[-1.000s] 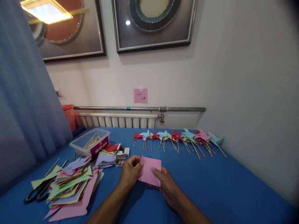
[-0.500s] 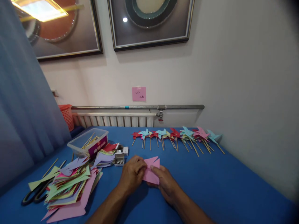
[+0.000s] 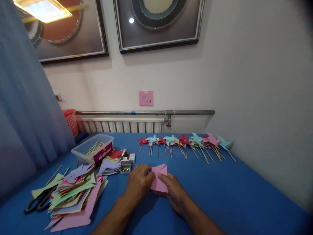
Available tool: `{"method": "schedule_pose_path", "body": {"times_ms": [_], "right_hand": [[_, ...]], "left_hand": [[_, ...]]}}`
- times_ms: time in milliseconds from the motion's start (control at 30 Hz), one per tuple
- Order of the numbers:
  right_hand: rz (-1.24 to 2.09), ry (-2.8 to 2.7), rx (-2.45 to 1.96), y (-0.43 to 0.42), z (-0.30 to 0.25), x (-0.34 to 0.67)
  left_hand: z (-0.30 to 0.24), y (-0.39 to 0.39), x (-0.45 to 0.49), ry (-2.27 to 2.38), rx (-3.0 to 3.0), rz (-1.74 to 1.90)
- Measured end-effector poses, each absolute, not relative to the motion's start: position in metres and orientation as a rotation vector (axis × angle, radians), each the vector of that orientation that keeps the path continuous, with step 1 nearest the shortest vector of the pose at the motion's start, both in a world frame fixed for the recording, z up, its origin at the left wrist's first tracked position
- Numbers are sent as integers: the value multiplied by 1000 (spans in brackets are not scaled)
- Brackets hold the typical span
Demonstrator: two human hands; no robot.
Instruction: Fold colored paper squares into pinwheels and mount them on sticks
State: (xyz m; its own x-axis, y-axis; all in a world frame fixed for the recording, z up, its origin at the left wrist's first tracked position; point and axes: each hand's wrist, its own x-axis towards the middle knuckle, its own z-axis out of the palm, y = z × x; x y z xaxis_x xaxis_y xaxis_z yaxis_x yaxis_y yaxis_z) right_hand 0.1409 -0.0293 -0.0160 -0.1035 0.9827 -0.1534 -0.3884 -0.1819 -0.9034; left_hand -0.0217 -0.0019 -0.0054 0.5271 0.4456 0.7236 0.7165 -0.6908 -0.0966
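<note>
A pink square of paper (image 3: 158,185) with slits cut in from its corners is held up above the blue table. My right hand (image 3: 174,191) grips its right side, thumb on the front and fingers behind. At the paper's left edge, my left hand (image 3: 139,181) is closed with thumb and fingertips pinched; whether a small part is also in that pinch is hidden. Left of my hands, a small open box (image 3: 125,166) holds shiny metal pieces. Beside it lies a stack of lilac cut paper (image 3: 109,166).
A large pile of coloured cut paper (image 3: 70,195) covers black-handled scissors (image 3: 44,199) at left. A clear plastic tub (image 3: 80,153) holds thin sticks (image 3: 95,147). Finished pinwheels (image 3: 197,139) on sticks lie in a row along the back. A red basket (image 3: 70,122) stands at the far left.
My left thumb and fingers have shifted slightly at the paper's left edge. The paper and my right hand stay nearly in place.
</note>
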Motion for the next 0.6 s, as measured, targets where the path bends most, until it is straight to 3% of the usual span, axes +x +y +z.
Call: {"method": "schedule_pose_path", "body": {"times_ms": [467, 600], "right_hand": [[1472, -909, -1047, -28, -20, 137], [1399, -899, -1107, -23, -27, 137]], "left_hand": [[-3, -5, -20, -931, -2385, -968], [3, -12, -21, -1049, -2546, -1122]]}}
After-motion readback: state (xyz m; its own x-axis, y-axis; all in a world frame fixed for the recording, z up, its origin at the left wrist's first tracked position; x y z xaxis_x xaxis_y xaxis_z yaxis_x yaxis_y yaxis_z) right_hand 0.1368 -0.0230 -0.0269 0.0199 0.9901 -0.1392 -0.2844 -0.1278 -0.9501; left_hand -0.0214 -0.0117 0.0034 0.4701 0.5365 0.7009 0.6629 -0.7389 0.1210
